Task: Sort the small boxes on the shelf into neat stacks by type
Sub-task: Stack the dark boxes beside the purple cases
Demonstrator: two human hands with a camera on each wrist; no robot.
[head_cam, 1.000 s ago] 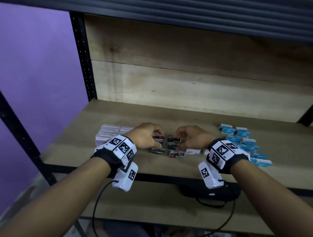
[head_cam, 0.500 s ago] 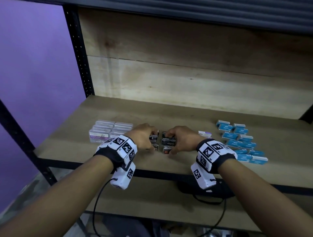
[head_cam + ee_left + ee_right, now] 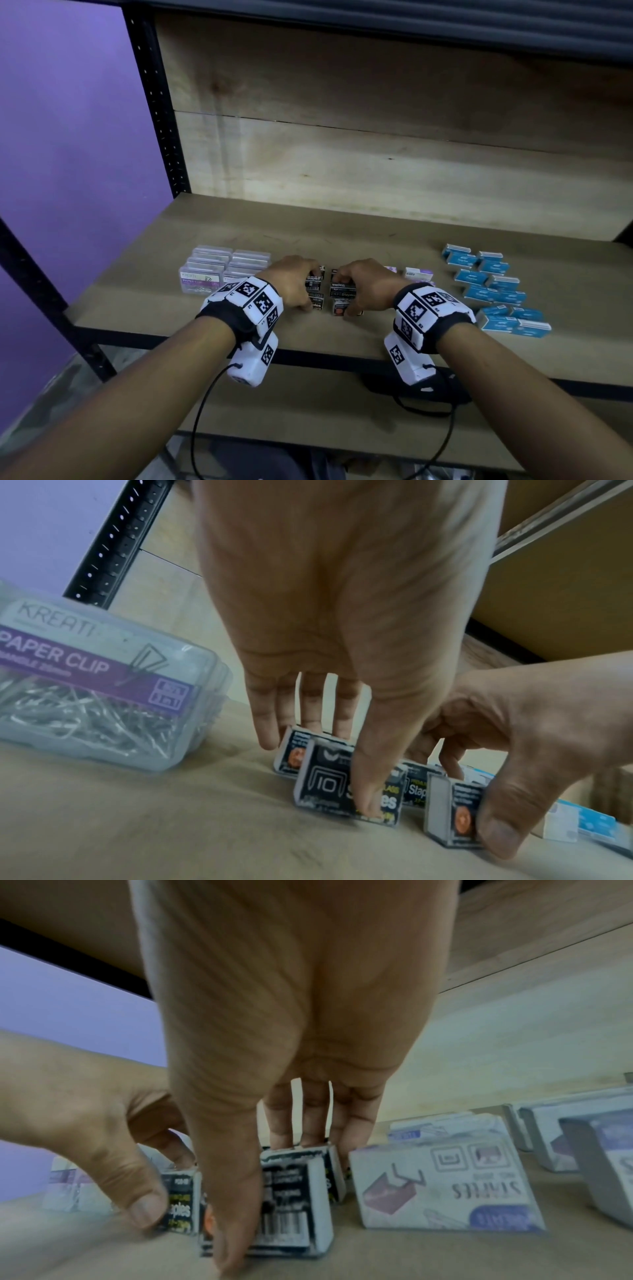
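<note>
Several black staple boxes stand in two short columns at the middle of the wooden shelf [image 3: 376,236]. My left hand [image 3: 301,287] grips the left column [image 3: 315,283], thumb on the near box [image 3: 346,785] and fingers behind the far one. My right hand [image 3: 359,289] grips the right column [image 3: 342,293] in the same way, its thumb on the front box [image 3: 291,1204]. The two columns stand a narrow gap apart. Clear paper clip boxes [image 3: 219,270] are stacked to the left. Blue boxes [image 3: 493,291] lie in loose rows to the right.
White and purple staple boxes [image 3: 418,273] lie just right of my right hand, one close beside it [image 3: 445,1185]. A black upright post [image 3: 154,102] stands at the back left. The shelf's front edge [image 3: 342,356] runs under my wrists. A dark object [image 3: 411,387] sits on the lower shelf.
Both hands have come closer together, drawing the scattered black boxes into two tight columns. A white box that lay near my right wrist is now uncovered on the right.
</note>
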